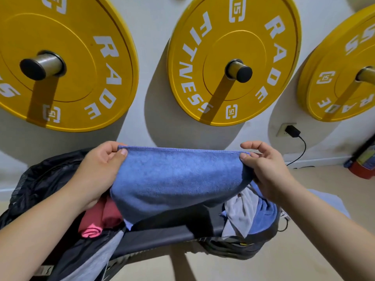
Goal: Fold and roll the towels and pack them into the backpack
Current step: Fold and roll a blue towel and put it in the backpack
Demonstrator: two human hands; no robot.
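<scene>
Blue towel (178, 179) centre frame, hanging doubled — left hand (99, 169) pinches its top-left corner, right hand (265, 169) the top-right. Black backpack (40, 179) lies open at lower left, maroon cloth (109, 213) in it. 3 yellow weight plates (249, 37) across the top

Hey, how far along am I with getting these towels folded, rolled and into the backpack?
Roughly partway, it seems. Done: a maroon cloth sits bundled at the mouth of the open black bag. In hand: the left hand and right hand pinch the top corners of a blue towel, which hangs, not yet rolled. Left: a grey cloth and another blue cloth lie crumpled on the right.
</scene>
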